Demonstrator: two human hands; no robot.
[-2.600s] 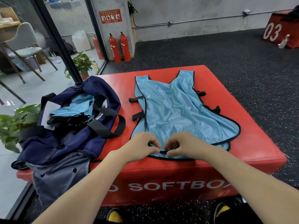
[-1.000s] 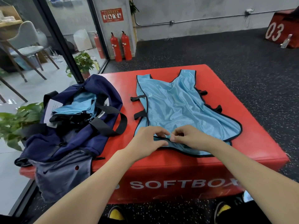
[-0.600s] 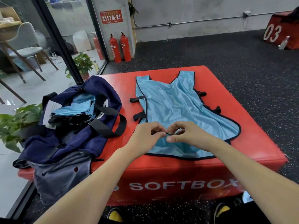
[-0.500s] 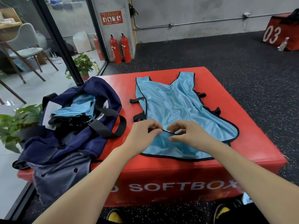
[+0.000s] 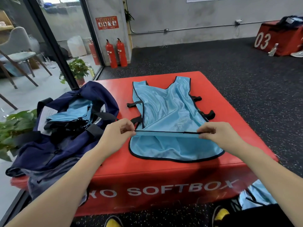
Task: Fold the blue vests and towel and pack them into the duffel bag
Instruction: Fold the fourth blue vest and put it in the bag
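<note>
A light blue vest (image 5: 165, 110) with black trim lies flat on the red soft box (image 5: 229, 99), its shoulders pointing away from me. My left hand (image 5: 117, 133) and my right hand (image 5: 214, 131) each pinch the black hem of the vest's upper layer, holding it taut and lifted above the lower layer. The navy duffel bag (image 5: 65, 136) lies open on the box's left part, with folded blue vests (image 5: 72, 112) stacked inside. More blue cloth (image 5: 255, 195) hangs at the lower right, near my legs.
A glass wall with a black frame (image 5: 54, 46) runs along the left, with potted plants (image 5: 78, 69) beside it. Two red fire extinguishers (image 5: 116, 53) stand by the far wall. A second red box marked 03 (image 5: 275, 40) sits at the far right on dark rubber floor.
My hands, pinching together at the middle of the hem, have lifted the upper layer and slid apart to its two sides. The hem is now stretched straight between them.
</note>
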